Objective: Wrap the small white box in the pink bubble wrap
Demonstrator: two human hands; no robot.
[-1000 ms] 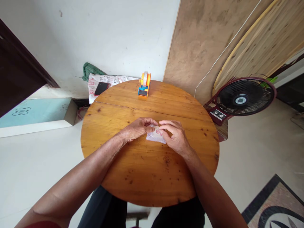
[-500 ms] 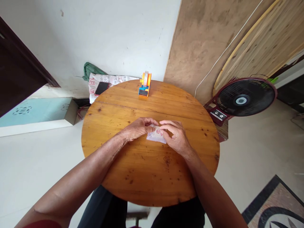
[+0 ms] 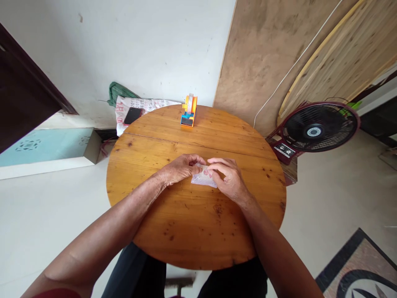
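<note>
Over the middle of the round wooden table (image 3: 186, 215) is a small clear plastic bag (image 3: 204, 180) with reddish marks near its upper edge. My left hand (image 3: 182, 169) pinches its upper left part between thumb and fingers. On the other side, my right hand (image 3: 228, 178) has its thumb and forefinger closed at the bag's upper right edge, its other fingers reaching forward. Both sets of fingertips nearly meet above the bag. What lies inside the bag is too small to make out.
An orange and blue tape dispenser (image 3: 188, 111) stands at the table's far edge. Beyond the far left edge lie a dark phone (image 3: 132, 116) and a printed white sack (image 3: 120, 104). A black and maroon fan (image 3: 314, 131) stands at the right, near a white cord (image 3: 288, 68).
My hands and the bag have hardly moved. The fan's head has turned slightly.
</note>
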